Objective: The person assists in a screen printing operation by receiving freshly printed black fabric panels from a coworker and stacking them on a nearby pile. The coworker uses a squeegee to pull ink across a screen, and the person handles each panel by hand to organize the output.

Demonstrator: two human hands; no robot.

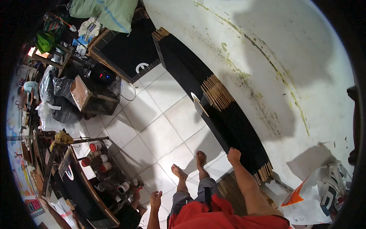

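Against the white wall on the right leans a long row of black boards (187,68), packed face to face, their brown edges showing in places. My right hand (233,155) is closed at the near part of the row, its fingers curled over a black board's upper edge. A white patch with a thin pale flap (199,105) stands out at the row's middle. My left hand (155,199) hangs over the tiles at the lower middle, holding nothing, its fingers loosely bent and apart.
White floor tiles (164,133) lie ahead of my bare feet. To the left stand a rack of jars (105,166), a black framed panel (72,179) and a wooden box (93,97). A white plastic bag (312,198) sits at the lower right. Another person (29,89) is far left.
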